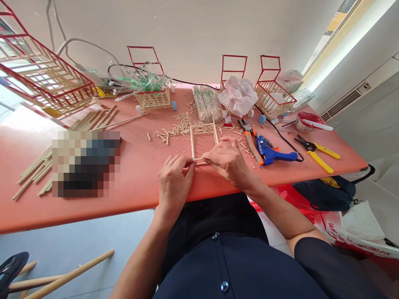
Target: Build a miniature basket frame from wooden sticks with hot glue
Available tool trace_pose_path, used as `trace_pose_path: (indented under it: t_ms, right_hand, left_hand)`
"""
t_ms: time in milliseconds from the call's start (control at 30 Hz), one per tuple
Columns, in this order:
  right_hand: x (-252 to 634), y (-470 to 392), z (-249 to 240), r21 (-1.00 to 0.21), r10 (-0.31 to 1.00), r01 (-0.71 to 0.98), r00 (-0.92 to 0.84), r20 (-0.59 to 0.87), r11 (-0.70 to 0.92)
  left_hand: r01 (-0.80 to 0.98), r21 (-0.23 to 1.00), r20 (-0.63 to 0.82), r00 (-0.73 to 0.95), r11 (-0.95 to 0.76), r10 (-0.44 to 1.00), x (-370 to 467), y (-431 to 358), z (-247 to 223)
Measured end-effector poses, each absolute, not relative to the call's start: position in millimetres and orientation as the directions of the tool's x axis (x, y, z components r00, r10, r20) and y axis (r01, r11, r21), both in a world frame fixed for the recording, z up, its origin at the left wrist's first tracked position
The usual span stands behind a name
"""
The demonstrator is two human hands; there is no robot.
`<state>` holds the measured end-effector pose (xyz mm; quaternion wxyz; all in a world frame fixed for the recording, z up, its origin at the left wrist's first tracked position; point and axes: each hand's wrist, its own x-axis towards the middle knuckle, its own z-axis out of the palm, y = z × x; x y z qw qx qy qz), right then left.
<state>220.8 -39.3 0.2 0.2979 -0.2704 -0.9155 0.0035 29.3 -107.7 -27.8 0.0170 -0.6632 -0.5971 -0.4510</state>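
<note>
A small frame of thin wooden sticks (192, 143) lies near the table's front edge, with two long sides, one crosspiece farther back and another at the near end. My left hand (176, 178) pinches its near left corner, thumb and forefinger together. My right hand (229, 162) is closed around the near right part, fingers on the near crosspiece; the right corner is hidden behind them. Short cut stick pieces (176, 128) are scattered just beyond the frame. To the right of my right hand lie a blue glue gun (266, 151) and orange-handled pliers (253, 147).
Small stick carts with red rims, one cart (152, 99) among them, stand along the wall. A larger cart (56, 83) is at left. Long sticks (37, 166) lie beside a blurred patch. Yellow-handled pliers (321, 160) and a red-stained cup (307, 122) are at right.
</note>
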Motion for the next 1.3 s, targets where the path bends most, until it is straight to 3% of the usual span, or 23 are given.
trace_pose_path:
  t_ms: [467, 1300]
  right_hand:
    - [220.8, -40.5, 1.2, -0.115, 0.500, 0.521, -0.698, 0.513, 0.846]
    - [219.5, -38.8, -1.6, -0.164, 0.501, 0.496, -0.686, 0.528, 0.853]
  left_hand:
    - [0.811, 0.531, 0.585, -0.143, -0.244, 0.798, 29.9, -106.4, -29.4]
    - [0.824, 0.502, 0.613, -0.123, -0.264, 0.780, 30.3, -105.6, -28.2]
